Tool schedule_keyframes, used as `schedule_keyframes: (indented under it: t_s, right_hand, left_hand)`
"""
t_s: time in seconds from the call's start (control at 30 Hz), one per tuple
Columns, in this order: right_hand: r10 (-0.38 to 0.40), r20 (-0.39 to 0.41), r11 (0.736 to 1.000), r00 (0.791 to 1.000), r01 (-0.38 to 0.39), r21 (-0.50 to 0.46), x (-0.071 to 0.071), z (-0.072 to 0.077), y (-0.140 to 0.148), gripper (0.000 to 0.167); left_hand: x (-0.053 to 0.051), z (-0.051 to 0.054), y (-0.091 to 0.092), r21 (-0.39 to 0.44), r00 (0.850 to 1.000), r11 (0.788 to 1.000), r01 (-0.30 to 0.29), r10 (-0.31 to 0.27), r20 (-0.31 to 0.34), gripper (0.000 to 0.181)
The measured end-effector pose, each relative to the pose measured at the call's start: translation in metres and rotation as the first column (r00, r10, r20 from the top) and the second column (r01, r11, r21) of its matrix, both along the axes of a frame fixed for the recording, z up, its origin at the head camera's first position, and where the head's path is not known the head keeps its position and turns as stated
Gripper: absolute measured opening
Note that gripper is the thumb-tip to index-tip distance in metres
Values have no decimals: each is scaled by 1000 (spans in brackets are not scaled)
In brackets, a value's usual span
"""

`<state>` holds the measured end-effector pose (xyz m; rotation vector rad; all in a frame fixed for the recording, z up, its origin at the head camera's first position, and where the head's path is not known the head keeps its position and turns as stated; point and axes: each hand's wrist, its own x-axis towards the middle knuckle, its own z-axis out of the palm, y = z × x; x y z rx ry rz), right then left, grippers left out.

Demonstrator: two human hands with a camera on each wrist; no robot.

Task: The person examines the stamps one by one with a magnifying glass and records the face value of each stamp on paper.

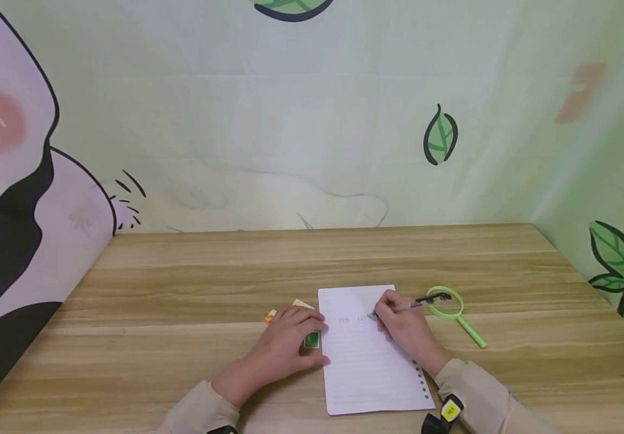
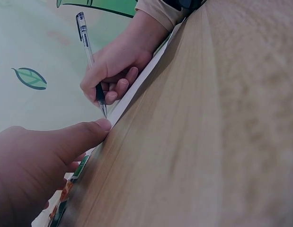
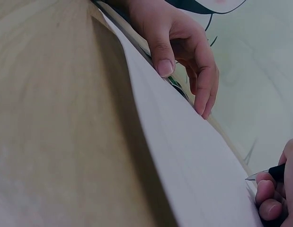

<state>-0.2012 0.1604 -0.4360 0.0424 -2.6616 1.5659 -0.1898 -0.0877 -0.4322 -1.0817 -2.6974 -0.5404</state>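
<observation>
A lined sheet of paper (image 1: pixel 368 374) with punched holes lies on the table, with a short row of pencil-thin marks near its top. The right hand (image 1: pixel 406 328) pinches a clear pen (image 1: pixel 416 303), its tip at the paper by the marks; the left wrist view also shows this pen (image 2: pixel 89 56) in the curled right hand (image 2: pixel 120 61). Relaxed fingers of the left hand (image 1: pixel 285 346) rest at the paper's left edge, over a small green and orange item (image 1: pixel 312 340) partly hidden beneath. In the right wrist view the left hand (image 3: pixel 184 47) touches the paper's edge (image 3: pixel 179 142).
A green magnifying glass (image 1: pixel 472 333) lies on the wooden table (image 1: pixel 155 349), just right of the paper. Behind the table hangs a backdrop (image 1: pixel 290 120) printed with leaves and a large cartoon figure. A yellow-faced device (image 1: pixel 450 411) sits on the right wrist.
</observation>
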Motion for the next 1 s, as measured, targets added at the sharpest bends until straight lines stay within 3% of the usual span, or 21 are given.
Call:
schedule_keyframes:
  t_s: [0.57,1.0]
  right_hand:
    - [-5,-9,999,1000,6,36,1,1,0,20]
    - [-30,-22,1000,999,30,-4,1,-1,1,20]
  left_hand:
    - [-1,0,-1,10,1000,1000,8,-8,16,44]
    - [-1,-1,-1,0,1000,1000,3,-3,25,44]
